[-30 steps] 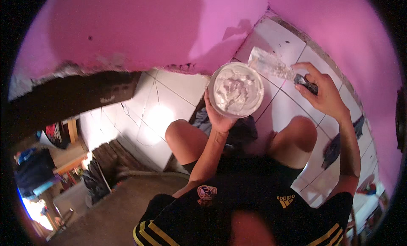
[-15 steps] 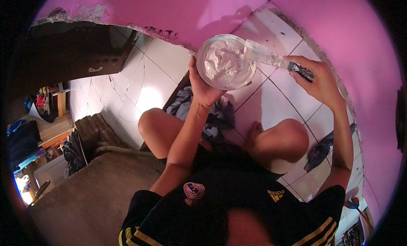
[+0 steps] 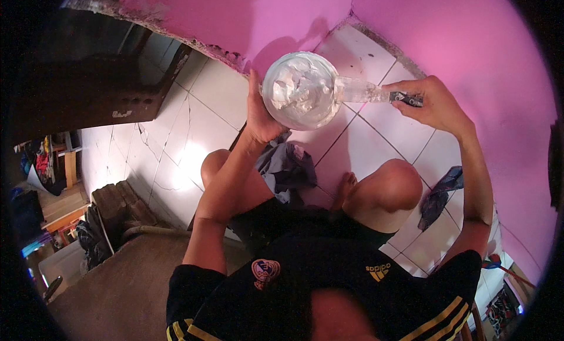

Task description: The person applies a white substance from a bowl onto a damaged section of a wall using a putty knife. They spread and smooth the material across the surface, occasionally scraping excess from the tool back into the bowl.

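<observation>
My left hand [image 3: 262, 114] grips a round tub [image 3: 318, 124] from its left side and underneath, raised in front of the pink wall. Thick white paste [image 3: 302, 85], heaped and smeared, fills the tub, whose open top faces me. In my right hand [image 3: 432, 106] is a putty knife [image 3: 363, 92], held by its dark handle with fingers and thumb closed round it. Its broad blade, coated with dried paste, points left and meets the tub's right rim. Whether the blade's tip dips into the paste is hard to tell.
Pink walls [image 3: 464, 53] with a rough broken lower edge meet at a corner ahead. Crumpled grey cloth [image 3: 288, 167] lies between my legs on white floor tiles [image 3: 376, 129]. A dark cloth [image 3: 440, 194] lies at right. Dark furniture [image 3: 88, 82] stands at far left.
The tub has moved a little left and tipped more toward me. The putty knife has shifted left and lower with my right hand, its blade now level at the rim.
</observation>
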Demonstrator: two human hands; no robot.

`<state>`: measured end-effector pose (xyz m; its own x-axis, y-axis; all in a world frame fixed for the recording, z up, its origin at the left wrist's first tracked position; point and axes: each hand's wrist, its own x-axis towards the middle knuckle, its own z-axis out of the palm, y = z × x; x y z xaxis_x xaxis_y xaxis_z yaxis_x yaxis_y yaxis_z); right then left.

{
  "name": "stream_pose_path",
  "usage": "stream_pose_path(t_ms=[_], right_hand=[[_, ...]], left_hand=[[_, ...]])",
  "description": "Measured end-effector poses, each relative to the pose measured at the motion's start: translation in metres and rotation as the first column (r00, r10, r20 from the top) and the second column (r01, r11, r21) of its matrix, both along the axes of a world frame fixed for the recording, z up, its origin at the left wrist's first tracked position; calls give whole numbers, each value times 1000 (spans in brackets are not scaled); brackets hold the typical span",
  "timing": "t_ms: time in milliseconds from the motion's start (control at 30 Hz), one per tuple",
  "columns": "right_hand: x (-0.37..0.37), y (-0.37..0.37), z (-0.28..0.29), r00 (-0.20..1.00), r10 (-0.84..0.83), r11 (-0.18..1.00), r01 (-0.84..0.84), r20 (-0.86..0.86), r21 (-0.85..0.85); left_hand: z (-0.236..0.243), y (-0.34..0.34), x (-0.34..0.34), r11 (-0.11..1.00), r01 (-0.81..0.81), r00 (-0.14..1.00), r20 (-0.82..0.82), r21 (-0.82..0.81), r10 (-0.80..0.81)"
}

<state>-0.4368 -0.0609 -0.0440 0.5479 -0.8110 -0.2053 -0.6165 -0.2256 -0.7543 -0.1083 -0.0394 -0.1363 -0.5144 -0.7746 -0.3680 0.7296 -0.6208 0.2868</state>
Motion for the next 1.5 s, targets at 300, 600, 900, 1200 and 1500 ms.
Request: stream_pose_path(t_ms=[300, 600, 900, 1200, 1500], right_hand=[[16, -3, -3, 999, -52, 993, 53, -10, 108], [41, -3, 6, 991, -81, 991, 69, -105, -111], [41, -7, 33, 969, 34, 972, -90, -245, -218], [40, 5, -14, 995, -99, 994, 100, -31, 49], [43, 20, -31, 964, -256, 954, 239, 72, 180]], left_hand=[[3, -8, 8, 998, 51, 998, -24, 27, -50], [-5, -9, 17, 995, 85, 992, -95, 53, -79], [-10, -12, 17, 995, 89, 992, -94, 49, -84], [-12, -11, 15, 994, 102, 978, -186, 23, -96], [-5, -8, 10, 998, 47, 997, -64, 34, -45]])
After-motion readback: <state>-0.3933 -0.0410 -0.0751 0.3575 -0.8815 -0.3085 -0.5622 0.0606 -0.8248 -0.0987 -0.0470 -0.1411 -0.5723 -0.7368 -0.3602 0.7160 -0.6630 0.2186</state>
